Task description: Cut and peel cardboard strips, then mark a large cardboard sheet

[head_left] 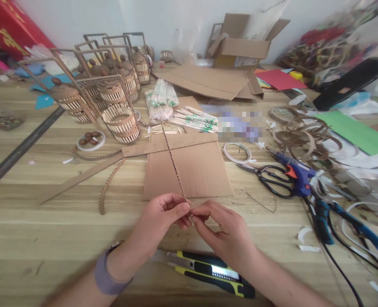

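Head view: braided strip [173, 162] end pinched between left hand [163, 217], right hand [223, 232].

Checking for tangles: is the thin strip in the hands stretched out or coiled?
Stretched out: pinched by left hand and right hand, the strip runs straight across the cardboard sheet.

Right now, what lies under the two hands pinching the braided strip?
A yellow-and-black utility knife lies on the wooden table below the left hand and right hand. The right forearm hides part of its rear end. Both hands pinch the braided strip.
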Available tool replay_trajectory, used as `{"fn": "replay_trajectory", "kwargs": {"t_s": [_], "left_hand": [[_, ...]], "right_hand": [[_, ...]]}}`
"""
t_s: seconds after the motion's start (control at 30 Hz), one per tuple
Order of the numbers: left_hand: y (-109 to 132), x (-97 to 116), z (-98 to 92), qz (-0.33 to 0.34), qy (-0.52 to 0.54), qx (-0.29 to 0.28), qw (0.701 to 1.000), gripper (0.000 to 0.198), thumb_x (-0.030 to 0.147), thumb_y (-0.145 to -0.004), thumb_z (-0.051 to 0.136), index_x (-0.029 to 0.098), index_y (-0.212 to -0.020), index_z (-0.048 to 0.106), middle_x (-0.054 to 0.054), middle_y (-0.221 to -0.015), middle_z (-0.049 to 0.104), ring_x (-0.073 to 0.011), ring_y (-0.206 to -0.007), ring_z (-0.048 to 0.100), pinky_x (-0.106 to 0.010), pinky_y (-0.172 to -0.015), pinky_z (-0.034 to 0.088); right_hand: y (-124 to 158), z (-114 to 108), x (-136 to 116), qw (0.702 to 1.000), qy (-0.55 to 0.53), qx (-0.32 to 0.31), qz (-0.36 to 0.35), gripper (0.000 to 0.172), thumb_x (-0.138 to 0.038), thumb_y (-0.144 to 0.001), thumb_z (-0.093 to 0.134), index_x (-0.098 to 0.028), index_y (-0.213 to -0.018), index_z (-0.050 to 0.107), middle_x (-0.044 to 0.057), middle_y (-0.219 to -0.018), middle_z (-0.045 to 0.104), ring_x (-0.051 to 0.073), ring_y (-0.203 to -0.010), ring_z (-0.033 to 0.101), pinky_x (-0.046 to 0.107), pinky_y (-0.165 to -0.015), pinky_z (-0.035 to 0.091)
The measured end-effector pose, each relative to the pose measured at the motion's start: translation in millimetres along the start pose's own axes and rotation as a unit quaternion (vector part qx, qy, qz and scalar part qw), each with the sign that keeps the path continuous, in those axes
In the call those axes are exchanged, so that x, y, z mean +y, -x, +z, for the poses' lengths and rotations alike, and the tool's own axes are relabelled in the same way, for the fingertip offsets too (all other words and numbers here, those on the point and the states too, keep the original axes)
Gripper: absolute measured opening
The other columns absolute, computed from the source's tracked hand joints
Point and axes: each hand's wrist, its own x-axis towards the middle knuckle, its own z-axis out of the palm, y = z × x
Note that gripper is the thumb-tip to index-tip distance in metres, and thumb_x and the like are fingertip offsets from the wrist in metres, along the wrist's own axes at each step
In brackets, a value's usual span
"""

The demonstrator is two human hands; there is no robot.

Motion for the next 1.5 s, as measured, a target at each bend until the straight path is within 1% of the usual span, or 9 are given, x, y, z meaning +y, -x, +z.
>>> {"fn": "replay_trajectory", "kwargs": {"t_s": [0.23,0.6,0.87,1.1,1.2,1.27,1.3,1.4,1.5], "left_hand": [[0.7,0.3,2.7,0.011,-0.025,0.029,0.999,0.039,0.046,-0.067,0.084,0.014,-0.077,0.064,0.0,-0.065,0.066,-0.0121,-0.059,0.062,-0.022,-0.057,0.05],[3.5,1.1,4.6,0.038,-0.07,0.051,0.996,0.034,0.044,-0.072,0.079,0.015,-0.078,0.062,0.001,-0.067,0.066,-0.0144,-0.064,0.065,-0.026,-0.062,0.053],[4.0,3.8,3.3,0.029,-0.054,0.04,0.997,0.035,0.044,-0.071,0.08,0.015,-0.078,0.062,0.002,-0.066,0.064,-0.0129,-0.061,0.064,-0.025,-0.061,0.052],[1.6,-0.5,5.9,-0.007,-0.047,0.018,0.999,0.039,0.049,-0.07,0.079,0.015,-0.077,0.061,0.0,-0.063,0.065,-0.0138,-0.059,0.062,-0.025,-0.058,0.05],[3.9,-0.7,5.5,0.005,-0.111,0.002,0.994,0.038,0.054,-0.078,0.069,0.016,-0.079,0.064,-0.002,-0.066,0.066,-0.0148,-0.059,0.061,-0.025,-0.056,0.048],[7.3,0.2,4.2,0.066,-0.233,0.027,0.97,0.033,0.05,-0.085,0.062,0.018,-0.078,0.066,-0.001,-0.066,0.066,-0.0155,-0.061,0.061,-0.025,-0.057,0.047],[9.3,0.5,3.3,0.113,-0.303,0.049,0.945,0.029,0.046,-0.088,0.06,0.019,-0.077,0.067,-0.001,-0.066,0.066,-0.0156,-0.062,0.06,-0.025,-0.058,0.046],[14.2,-0.7,0.9,0.271,-0.459,0.097,0.84,0.023,0.035,-0.092,0.06,0.02,-0.075,0.065,-0.001,-0.069,0.066,-0.0157,-0.064,0.061,-0.025,-0.062,0.044],[16.3,-4.0,-0.1,0.374,-0.526,0.1,0.757,0.02,0.028,-0.095,0.057,0.019,-0.078,0.062,-0.002,-0.073,0.066,-0.0161,-0.068,0.063,-0.025,-0.064,0.045]], "right_hand": [[1.7,3.7,-0.7,1.0,0.021,0.013,0.016,0.013,-0.011,-0.087,0.056,-0.021,-0.085,0.064,-0.003,-0.069,0.065,0.01,-0.062,0.061,0.021,-0.058,0.048],[1.9,4.0,0.1,0.999,0.003,0.008,0.042,0.012,-0.014,-0.087,0.055,-0.02,-0.083,0.064,-0.003,-0.067,0.064,0.01,-0.06,0.059,0.022,-0.058,0.047],[0.3,1.0,0.1,0.997,-0.026,-0.019,0.066,0.015,-0.014,-0.09,0.055,-0.021,-0.084,0.066,-0.002,-0.071,0.068,0.011,-0.065,0.062,0.022,-0.061,0.048],[1.4,5.3,0.7,0.998,0.05,0.022,0.027,0.017,-0.012,-0.086,0.051,-0.022,-0.075,0.059,-0.003,-0.063,0.061,0.011,-0.057,0.058,0.023,-0.055,0.045],[2.2,7.2,2.3,0.997,0.074,0.02,0.01,0.017,-0.012,-0.088,0.049,-0.022,-0.075,0.056,-0.002,-0.064,0.061,0.012,-0.058,0.057,0.024,-0.056,0.044],[2.9,8.0,3.5,0.996,0.081,0.02,0.002,0.016,-0.013,-0.089,0.048,-0.022,-0.077,0.055,-0.002,-0.065,0.06,0.012,-0.059,0.057,0.025,-0.057,0.044],[3.3,8.1,4.0,0.996,0.084,0.023,0.001,0.016,-0.013,-0.09,0.048,-0.022,-0.078,0.054,-0.002,-0.066,0.06,0.012,-0.06,0.057,0.025,-0.057,0.044],[3.9,6.7,5.1,0.995,0.096,0.037,0.003,0.015,-0.013,-0.091,0.047,-0.022,-0.081,0.054,-0.003,-0.067,0.059,0.013,-0.062,0.058,0.025,-0.059,0.044],[3.1,4.4,5.1,0.993,0.105,0.05,0.002,0.014,-0.013,-0.091,0.048,-0.022,-0.082,0.053,-0.002,-0.068,0.059,0.014,-0.064,0.058,0.026,-0.061,0.044]]}}
